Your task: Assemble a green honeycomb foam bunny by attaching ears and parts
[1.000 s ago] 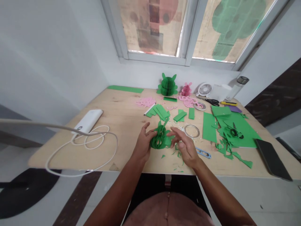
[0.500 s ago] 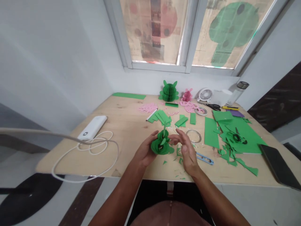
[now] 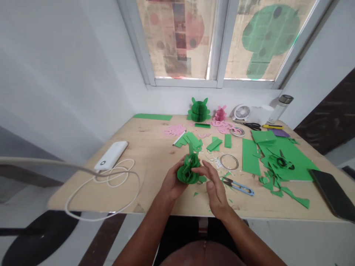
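A green honeycomb paper figure [image 3: 188, 174] with layered round folds is held above the table, near its front edge. My left hand [image 3: 173, 181] is closed around its left side, the fingers partly hidden behind it. On the other side my right hand [image 3: 215, 184] has its fingers stretched out, the tips touching the paper folds. Blue-handled thread snips [image 3: 240, 187] lie just right of my right hand, among small green scraps. A ring of tape [image 3: 229, 162] rests beyond them, beside white bits of paper.
A finished green paper figure [image 3: 199, 110] and a smaller pink one [image 3: 220, 113] stand at the back wall. Left are a white power bank [image 3: 111, 155] and its looped cable [image 3: 132, 174]. Right are green sheets [image 3: 301, 162], black scissors [image 3: 281, 162] and a phone [image 3: 331, 194].
The paper figure has turned in my left hand, its folds now facing differently. My right hand has shifted slightly left and lower, with its fingertips against the folds, uncovering the snips' blades.
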`<state>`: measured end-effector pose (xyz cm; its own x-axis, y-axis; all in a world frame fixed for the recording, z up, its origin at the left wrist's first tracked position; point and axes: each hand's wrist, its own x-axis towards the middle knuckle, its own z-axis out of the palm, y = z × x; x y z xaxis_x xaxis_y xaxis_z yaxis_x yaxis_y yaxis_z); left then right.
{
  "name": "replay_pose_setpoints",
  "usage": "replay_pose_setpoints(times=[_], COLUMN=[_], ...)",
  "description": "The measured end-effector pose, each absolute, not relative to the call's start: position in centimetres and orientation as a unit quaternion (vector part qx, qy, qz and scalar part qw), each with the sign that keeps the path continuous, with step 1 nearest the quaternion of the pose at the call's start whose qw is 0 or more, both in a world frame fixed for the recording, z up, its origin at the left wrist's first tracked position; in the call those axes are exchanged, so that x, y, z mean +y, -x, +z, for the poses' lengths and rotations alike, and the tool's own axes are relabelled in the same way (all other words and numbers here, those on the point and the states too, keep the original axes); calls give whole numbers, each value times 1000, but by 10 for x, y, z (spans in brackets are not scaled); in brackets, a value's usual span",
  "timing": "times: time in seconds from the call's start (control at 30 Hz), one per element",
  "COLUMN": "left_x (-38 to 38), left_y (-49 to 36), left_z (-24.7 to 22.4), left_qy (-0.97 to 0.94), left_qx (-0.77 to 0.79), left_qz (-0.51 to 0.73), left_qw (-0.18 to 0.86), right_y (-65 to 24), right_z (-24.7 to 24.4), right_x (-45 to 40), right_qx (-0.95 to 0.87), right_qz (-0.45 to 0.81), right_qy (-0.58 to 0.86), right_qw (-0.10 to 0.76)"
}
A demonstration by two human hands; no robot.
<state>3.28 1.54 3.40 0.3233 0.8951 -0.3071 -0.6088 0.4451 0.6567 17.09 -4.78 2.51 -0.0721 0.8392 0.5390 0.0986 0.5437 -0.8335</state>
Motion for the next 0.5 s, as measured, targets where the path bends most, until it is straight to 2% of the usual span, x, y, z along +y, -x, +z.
replay_pose_setpoints(times=[0.5], left_x=[17], left_y=[-40], left_z=[41], left_qy=[-128], left_qx=[321], left_qz=[493], left_qw=[798], right_y=[-169], right_z=[23], right_x=[-40], right_qx=[-658], right_qz=[285], right_qy=[363], right_qw=[595])
